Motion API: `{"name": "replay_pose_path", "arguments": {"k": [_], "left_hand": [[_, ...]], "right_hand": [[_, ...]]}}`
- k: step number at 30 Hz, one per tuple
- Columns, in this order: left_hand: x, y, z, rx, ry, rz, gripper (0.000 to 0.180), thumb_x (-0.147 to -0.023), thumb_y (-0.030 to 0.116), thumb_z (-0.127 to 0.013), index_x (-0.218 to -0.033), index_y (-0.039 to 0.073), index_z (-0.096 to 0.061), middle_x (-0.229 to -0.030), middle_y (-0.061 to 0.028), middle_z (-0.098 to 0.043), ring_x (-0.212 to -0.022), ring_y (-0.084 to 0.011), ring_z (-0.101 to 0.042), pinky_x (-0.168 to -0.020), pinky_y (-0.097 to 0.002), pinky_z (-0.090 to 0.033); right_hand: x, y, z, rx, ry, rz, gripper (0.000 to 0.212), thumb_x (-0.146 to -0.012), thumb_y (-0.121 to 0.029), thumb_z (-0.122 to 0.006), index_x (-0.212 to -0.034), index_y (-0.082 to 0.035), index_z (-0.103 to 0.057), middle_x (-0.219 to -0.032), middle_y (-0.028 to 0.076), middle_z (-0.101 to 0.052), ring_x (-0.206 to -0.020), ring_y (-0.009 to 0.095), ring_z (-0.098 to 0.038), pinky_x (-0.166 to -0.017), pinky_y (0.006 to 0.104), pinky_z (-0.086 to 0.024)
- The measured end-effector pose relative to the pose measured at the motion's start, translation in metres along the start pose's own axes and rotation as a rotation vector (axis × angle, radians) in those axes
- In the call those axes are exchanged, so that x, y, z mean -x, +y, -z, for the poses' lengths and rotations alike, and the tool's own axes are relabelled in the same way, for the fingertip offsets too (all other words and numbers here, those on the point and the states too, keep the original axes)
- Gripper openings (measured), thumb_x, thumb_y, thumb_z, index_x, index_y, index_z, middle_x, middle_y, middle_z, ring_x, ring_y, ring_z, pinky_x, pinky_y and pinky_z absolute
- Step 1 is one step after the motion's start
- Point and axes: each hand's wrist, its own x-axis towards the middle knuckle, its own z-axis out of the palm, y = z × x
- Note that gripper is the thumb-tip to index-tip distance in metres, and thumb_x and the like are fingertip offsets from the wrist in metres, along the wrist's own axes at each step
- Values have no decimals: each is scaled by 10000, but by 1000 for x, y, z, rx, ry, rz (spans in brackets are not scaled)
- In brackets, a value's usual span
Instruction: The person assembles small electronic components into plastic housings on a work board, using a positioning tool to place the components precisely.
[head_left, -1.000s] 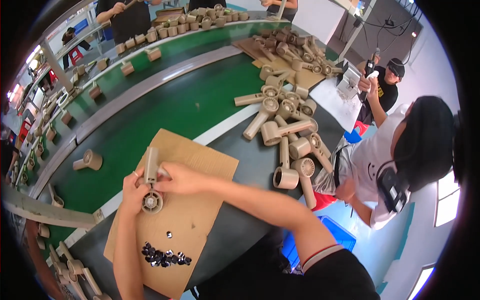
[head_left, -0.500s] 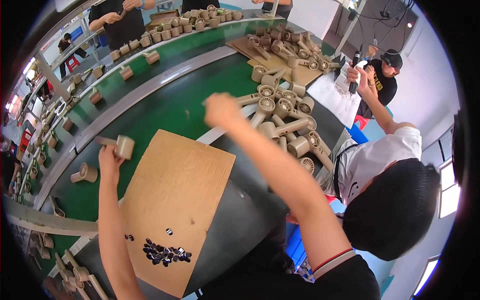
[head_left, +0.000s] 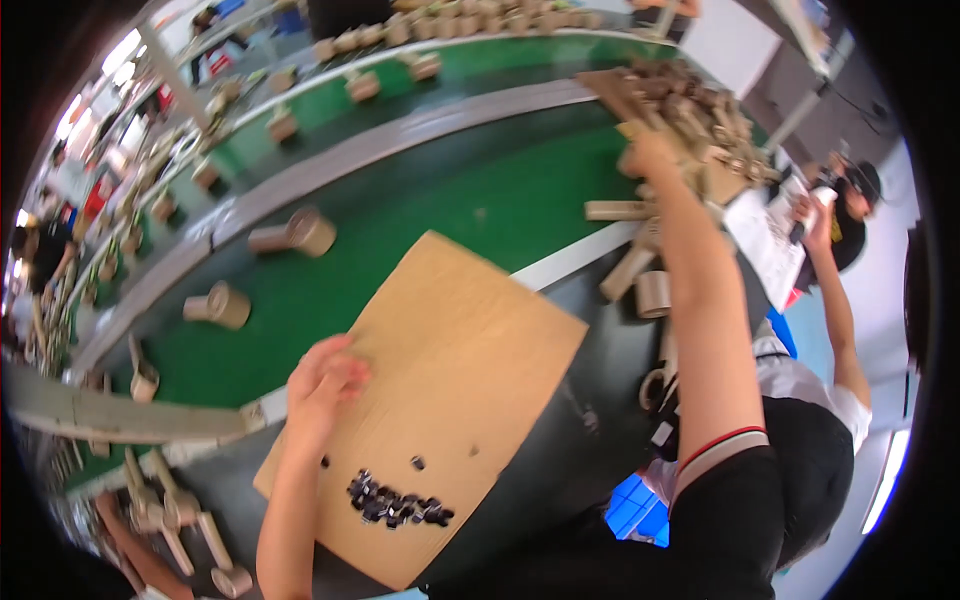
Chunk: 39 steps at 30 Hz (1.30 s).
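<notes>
My left hand (head_left: pixel 325 385) is over the left edge of a brown cardboard sheet (head_left: pixel 470 330), fingers loosely curled and apart, with nothing visible in them. Small dark shiny pieces (head_left: pixel 395 503) lie in a cluster on the sheet's near part. Two beige handheld fans lie on the green conveyor belt beyond: one fan (head_left: pixel 310 232) farther off, another fan (head_left: pixel 228 305) nearer. My right arm stretches far forward, and my right hand (head_left: pixel 652 155) is at the pile of beige fans (head_left: pixel 700 110) at the back right. Its fingers are blurred, so any grip is hidden.
A metal rail (head_left: pixel 380 135) runs along the belt, with more beige parts (head_left: pixel 470 22) beyond it. Several fans (head_left: pixel 165 510) stand at the lower left, near another person's arm (head_left: pixel 140 550). At right, a co-worker in white holds a power tool (head_left: pixel 812 208).
My left hand has let go of the fan, which now lies on the belt, and has drawn back to the cardboard. My right hand has reached farther toward the pile. The view has shifted.
</notes>
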Motion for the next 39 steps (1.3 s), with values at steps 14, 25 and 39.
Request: {"name": "replay_pose_path", "arguments": {"k": [14, 25, 39], "left_hand": [[-83, 38, 81, 956, 41, -31, 573, -966, 534, -426, -1228, 36, -533, -1206, -149, -614, -1082, -316, -607, -862, -476, -508], [-42, -2, 82, 972, 38, -19, 480, -1010, 403, -410, -1201, -23, -521, -1081, -159, -619, -1027, -310, -622, -893, -443, -516], [-5, -14, 3, 387, -184, -129, 512, -1005, 478, -373, -1187, 21, -515, -763, -152, -626, -617, -244, -662, -548, -334, -543]], "right_hand": [[263, -392, 113, -707, -131, 1355, 540, -666, -80, -769, -1186, -132, -633, -1062, 156, -682, -1008, 358, -637, -834, 419, -520], [387, -331, 86, -678, -45, 578, 171, -798, -139, -652, -830, 25, -612, -812, 226, -650, -794, 403, -636, -698, 488, -495], [452, -230, 2, -997, 41, 664, 120, -826, -24, -677, -945, -19, -664, -886, 118, -639, -805, 290, -638, -717, 384, -516]]}}
